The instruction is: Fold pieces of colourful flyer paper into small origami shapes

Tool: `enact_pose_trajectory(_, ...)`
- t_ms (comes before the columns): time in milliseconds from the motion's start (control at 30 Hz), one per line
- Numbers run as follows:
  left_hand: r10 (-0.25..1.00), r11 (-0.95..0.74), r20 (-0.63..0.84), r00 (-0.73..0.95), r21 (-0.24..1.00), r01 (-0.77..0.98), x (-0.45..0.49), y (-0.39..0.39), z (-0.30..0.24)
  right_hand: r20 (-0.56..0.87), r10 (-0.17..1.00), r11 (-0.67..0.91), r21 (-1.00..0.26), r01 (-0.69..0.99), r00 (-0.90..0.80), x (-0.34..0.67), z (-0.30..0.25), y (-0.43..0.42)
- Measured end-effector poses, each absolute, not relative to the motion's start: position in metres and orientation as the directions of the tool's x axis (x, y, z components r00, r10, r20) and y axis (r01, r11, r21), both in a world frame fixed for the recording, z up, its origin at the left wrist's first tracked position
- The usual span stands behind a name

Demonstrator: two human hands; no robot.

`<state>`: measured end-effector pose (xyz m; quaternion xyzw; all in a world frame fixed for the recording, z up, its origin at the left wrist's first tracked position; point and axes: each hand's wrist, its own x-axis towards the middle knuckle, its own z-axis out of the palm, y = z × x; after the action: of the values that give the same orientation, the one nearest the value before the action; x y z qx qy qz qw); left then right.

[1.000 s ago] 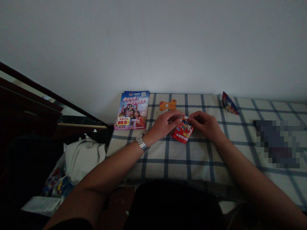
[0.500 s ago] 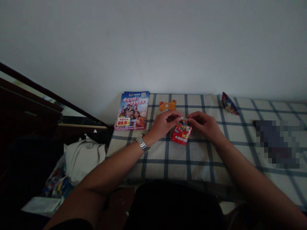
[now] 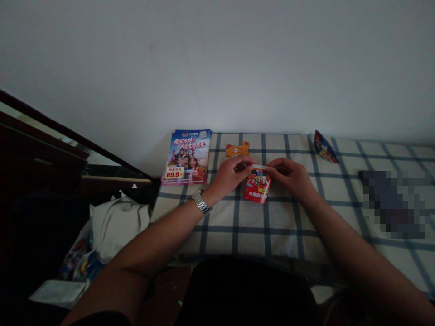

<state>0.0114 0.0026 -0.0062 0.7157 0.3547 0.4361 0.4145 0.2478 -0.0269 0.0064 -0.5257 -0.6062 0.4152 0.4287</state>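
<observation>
I see left hand [image 3: 231,176] and right hand [image 3: 291,177] each pinching top corner of red rectangular printed paper [image 3: 258,188], over blue-checked cream cloth [image 3: 249,242]. Glossy blue-pink leaflets [image 3: 190,151] read "89.9".

Red printed paper [image 3: 257,192] showed a slight gloss over matt woven checked cloth [image 3: 251,235], near smooth paper flyers [image 3: 186,156], a shiny metal watch [image 3: 201,202] and a smooth, matt wall [image 3: 217,68].
</observation>
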Motion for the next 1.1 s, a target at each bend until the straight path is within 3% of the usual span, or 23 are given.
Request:
enact_pose_trajectory(833,0.899,-0.337,0.287,0.331,0.936,0.105,0.008,0.005,-0.0059,0.011,0.995,0.03,-0.979,0.201,-0.097,0.2492,0.0083,-0.0254)
enact_pose_trajectory(1100,0.897,-0.358,0.307,0.317,0.927,0.114,0.0082,0.0017,-0.0022,0.075,0.993,0.092,-0.977,0.195,-0.089,0.2484,0.007,-0.0255)
